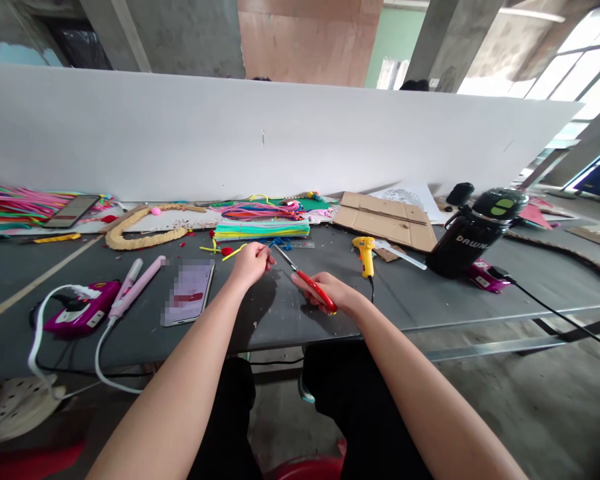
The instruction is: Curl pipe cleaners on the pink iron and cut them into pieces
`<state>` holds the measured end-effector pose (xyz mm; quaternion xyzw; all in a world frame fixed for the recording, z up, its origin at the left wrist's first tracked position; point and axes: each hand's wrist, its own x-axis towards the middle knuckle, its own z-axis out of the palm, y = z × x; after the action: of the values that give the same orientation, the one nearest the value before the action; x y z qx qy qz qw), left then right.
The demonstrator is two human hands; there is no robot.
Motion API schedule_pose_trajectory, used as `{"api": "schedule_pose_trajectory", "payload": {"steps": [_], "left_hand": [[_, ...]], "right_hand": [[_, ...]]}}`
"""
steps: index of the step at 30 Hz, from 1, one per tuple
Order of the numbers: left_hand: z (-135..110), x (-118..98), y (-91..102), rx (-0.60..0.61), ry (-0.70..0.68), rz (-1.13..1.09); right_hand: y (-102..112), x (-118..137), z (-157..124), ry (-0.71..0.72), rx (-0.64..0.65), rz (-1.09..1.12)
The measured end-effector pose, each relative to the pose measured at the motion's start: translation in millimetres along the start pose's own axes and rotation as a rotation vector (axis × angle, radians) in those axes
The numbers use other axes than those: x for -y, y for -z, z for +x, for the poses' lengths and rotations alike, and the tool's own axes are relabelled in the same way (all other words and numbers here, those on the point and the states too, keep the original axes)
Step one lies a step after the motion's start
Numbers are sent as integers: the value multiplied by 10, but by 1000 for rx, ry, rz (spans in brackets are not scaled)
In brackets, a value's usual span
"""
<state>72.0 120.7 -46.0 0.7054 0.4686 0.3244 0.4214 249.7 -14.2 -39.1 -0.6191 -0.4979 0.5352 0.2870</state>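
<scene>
My right hand (330, 291) grips red-handled scissors (305, 278) over the grey table (420, 293); the blades point up and left toward my left hand. My left hand (253, 261) is closed in a pinch on something small that I cannot make out, just left of the blade tips. Right behind both hands lies a stack of green and yellow pipe cleaners (263, 230), with pink ones (260, 211) further back. A phone (189, 291) lies flat to the left of my left hand.
A yellow glue gun (365, 255) and a black bottle (473, 230) stand to the right, with cardboard (385, 219) behind. At left are a magenta device (83, 311), a pink wand (137, 285), a tan braided loop (140, 233) and more pipe cleaners (15, 207). A white board (230, 133) walls the back.
</scene>
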Motion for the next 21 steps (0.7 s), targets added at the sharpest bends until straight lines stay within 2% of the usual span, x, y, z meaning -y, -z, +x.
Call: {"api": "schedule_pose_trajectory", "payload": {"steps": [8,21], "left_hand": [[-14,-31,-1,-22,56,-131],[-32,-32,19,74,81,-141]], "right_hand": [[1,-72,37,30,-57,-183],[-22,-42,39,26,-107,-283]]}}
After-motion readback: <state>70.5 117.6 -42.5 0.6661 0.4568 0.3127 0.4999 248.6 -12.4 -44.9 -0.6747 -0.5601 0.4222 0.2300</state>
